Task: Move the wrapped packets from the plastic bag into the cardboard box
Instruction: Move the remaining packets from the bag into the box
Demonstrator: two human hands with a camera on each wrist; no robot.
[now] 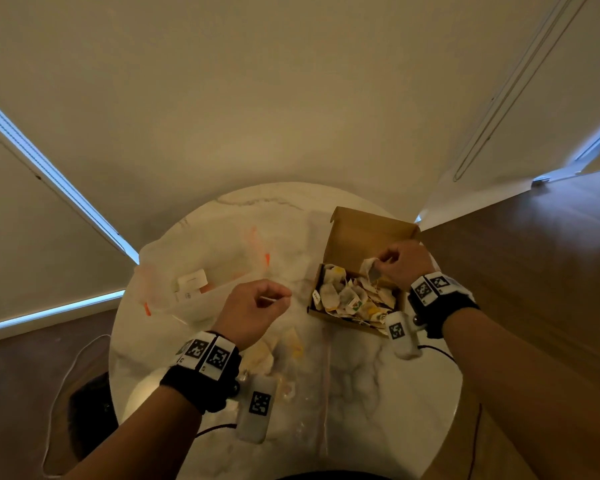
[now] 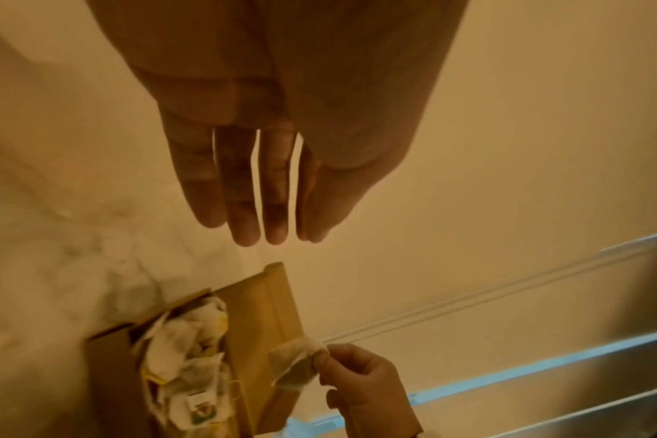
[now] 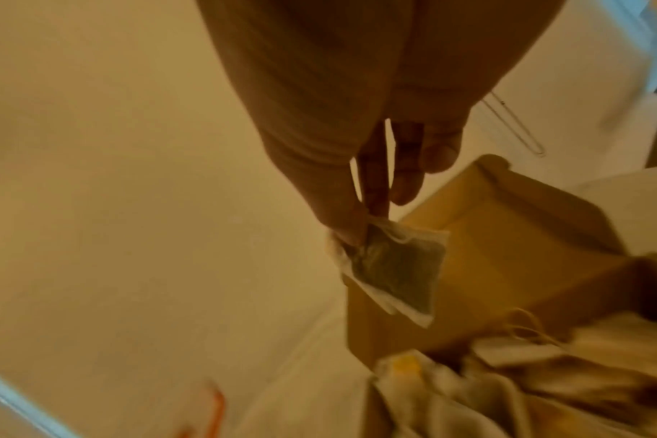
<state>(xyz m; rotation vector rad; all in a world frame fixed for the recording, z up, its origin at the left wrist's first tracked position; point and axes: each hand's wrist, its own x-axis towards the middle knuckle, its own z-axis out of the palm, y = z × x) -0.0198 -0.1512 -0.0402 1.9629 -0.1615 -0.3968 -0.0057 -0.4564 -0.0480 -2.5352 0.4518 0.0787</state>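
Packets of pale filter paper [image 1: 354, 299], some with yellow and green tags, lie heaped in the tray of an open brown cardboard box [image 1: 364, 230]. The box sits on the far right part of a round white marble-patterned table [image 1: 378, 375], with its lid flap standing up behind the tray.

The person's right hand [image 1: 400, 263] hangs above the back of the tray and pinches one more packet by its top corner, a small square sachet of thin paper with dark contents [image 3: 398, 266]. Thumb and forefinger are closed on the crumpled edge and the other fingers point loosely down. The sachet dangles in the air over the box, in front of the lid flap, clear of the heap below.

The left hand [image 1: 253, 308] is raised over the middle of the table, well apart from the box. From the wrist view its fingers [image 2: 244, 192] are straight and side by side, with narrow gaps between them, and I can make out nothing held in them.

A clear plastic bag with orange markings [image 1: 187, 271] lies crumpled on the left half of the table, beyond and to the left of that hand, with a white label showing through it. Faint yellowish shapes sit under more clear plastic close to the left wrist, too blurred to identify.

Both wrists carry black straps with black-and-white square markers [image 1: 208, 355].
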